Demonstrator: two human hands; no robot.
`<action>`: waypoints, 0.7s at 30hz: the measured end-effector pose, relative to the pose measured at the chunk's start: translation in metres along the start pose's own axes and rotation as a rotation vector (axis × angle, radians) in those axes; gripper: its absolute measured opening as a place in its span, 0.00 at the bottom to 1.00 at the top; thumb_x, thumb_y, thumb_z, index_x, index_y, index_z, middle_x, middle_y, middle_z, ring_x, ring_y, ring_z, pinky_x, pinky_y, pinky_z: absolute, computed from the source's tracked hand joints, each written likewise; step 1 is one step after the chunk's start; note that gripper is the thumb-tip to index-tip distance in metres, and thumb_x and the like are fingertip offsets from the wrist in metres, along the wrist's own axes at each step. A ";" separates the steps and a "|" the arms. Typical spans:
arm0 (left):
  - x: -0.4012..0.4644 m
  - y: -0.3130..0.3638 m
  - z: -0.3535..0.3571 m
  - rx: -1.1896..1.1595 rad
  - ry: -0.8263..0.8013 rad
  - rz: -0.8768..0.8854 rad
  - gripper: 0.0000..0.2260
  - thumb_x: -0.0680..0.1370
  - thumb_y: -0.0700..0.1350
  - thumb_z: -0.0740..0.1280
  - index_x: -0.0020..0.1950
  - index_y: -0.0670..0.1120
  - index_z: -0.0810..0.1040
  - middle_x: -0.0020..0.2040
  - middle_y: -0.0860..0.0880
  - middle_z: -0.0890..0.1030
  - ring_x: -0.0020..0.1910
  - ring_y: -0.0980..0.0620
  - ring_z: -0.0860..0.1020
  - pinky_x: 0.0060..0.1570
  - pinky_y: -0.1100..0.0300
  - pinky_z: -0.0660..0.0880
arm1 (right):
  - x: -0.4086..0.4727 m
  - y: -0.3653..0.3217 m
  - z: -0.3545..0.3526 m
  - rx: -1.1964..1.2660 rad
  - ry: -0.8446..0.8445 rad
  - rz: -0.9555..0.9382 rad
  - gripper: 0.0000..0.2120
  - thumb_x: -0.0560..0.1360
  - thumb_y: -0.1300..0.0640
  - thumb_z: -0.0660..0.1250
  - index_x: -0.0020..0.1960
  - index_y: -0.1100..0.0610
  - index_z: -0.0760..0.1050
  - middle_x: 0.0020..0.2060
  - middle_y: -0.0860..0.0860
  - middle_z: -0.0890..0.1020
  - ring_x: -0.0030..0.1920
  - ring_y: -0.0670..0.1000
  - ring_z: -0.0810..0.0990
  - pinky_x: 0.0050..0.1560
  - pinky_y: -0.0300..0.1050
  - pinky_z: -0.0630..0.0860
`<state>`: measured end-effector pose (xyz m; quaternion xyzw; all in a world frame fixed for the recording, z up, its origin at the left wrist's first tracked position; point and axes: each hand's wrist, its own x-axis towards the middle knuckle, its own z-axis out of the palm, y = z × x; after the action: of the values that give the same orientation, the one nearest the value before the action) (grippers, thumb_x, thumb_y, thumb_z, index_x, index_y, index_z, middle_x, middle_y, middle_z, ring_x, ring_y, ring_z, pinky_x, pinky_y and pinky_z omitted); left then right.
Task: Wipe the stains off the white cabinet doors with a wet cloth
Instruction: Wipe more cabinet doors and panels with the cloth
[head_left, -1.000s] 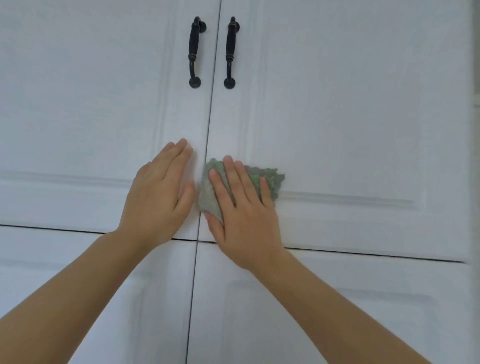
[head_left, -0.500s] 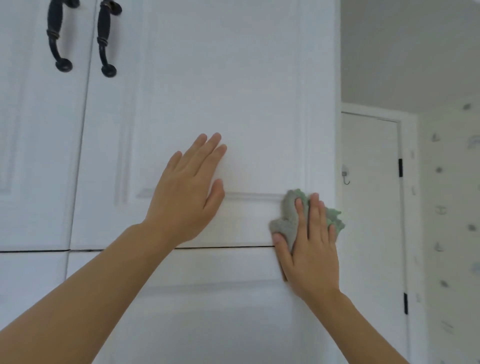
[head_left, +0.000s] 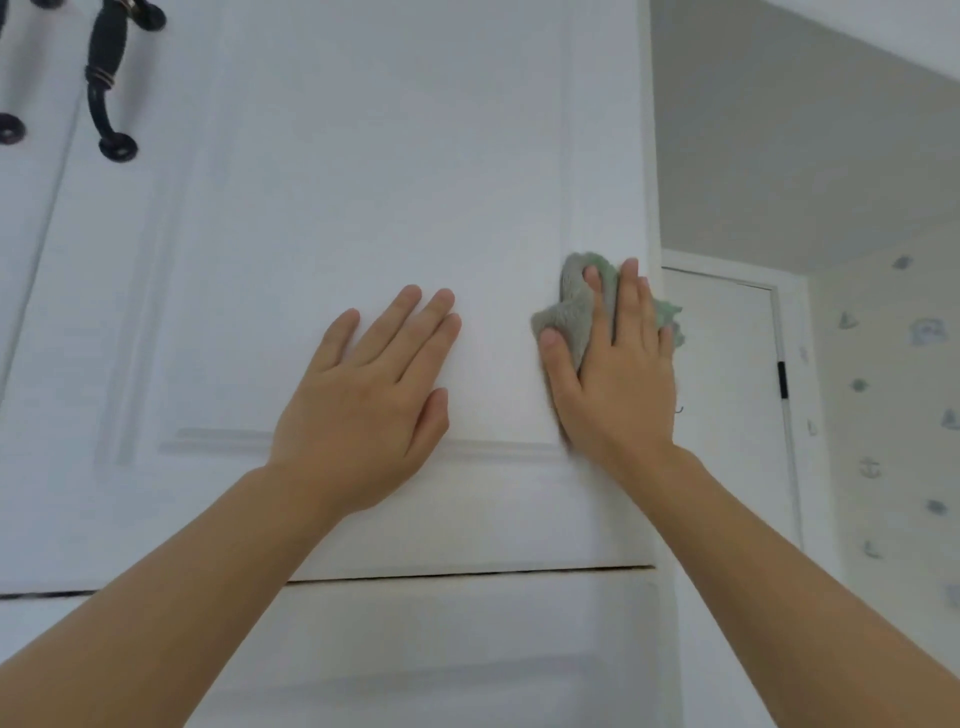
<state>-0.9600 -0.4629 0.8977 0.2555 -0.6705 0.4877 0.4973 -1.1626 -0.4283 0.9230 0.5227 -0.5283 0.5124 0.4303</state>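
Two bare hands lie against the white panelled cabinet door that fills the centre of the head view. Left hand rests flat on the door's recessed panel just below mid-frame, fingers straight and slightly spread, holding nothing. Right hand presses a crumpled grey-green cloth against the door's right edge, right of centre; its fingers lie nearly straight over the cloth, thumb at the cloth's left side, and a green fringe of it sticks out past the little finger. One curved black metal door handle hangs in the upper left of the frame. Farther right stand a closed white room door and wallpaper with small blue motifs.
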 end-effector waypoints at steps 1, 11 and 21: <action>0.001 0.000 0.000 0.010 0.004 0.005 0.23 0.78 0.48 0.51 0.71 0.41 0.66 0.73 0.46 0.64 0.72 0.48 0.62 0.66 0.47 0.57 | 0.012 -0.001 -0.001 0.000 0.013 -0.001 0.34 0.76 0.36 0.43 0.77 0.50 0.44 0.77 0.53 0.45 0.76 0.51 0.43 0.73 0.52 0.40; -0.002 0.000 -0.003 0.036 -0.013 0.023 0.24 0.78 0.48 0.51 0.72 0.40 0.65 0.73 0.45 0.63 0.72 0.46 0.61 0.66 0.46 0.56 | -0.008 -0.002 0.004 0.022 0.087 0.002 0.31 0.78 0.41 0.47 0.77 0.53 0.50 0.77 0.55 0.50 0.76 0.54 0.47 0.74 0.57 0.45; -0.029 0.023 -0.013 -0.038 -0.109 0.086 0.24 0.78 0.48 0.52 0.71 0.40 0.66 0.73 0.43 0.63 0.73 0.45 0.59 0.65 0.38 0.58 | -0.128 0.019 -0.003 0.015 -0.167 -0.064 0.33 0.78 0.39 0.47 0.76 0.52 0.41 0.77 0.55 0.47 0.76 0.54 0.44 0.73 0.56 0.45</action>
<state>-0.9632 -0.4463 0.8622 0.2431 -0.7161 0.4813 0.4432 -1.1708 -0.4127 0.7951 0.5833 -0.5415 0.4570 0.3970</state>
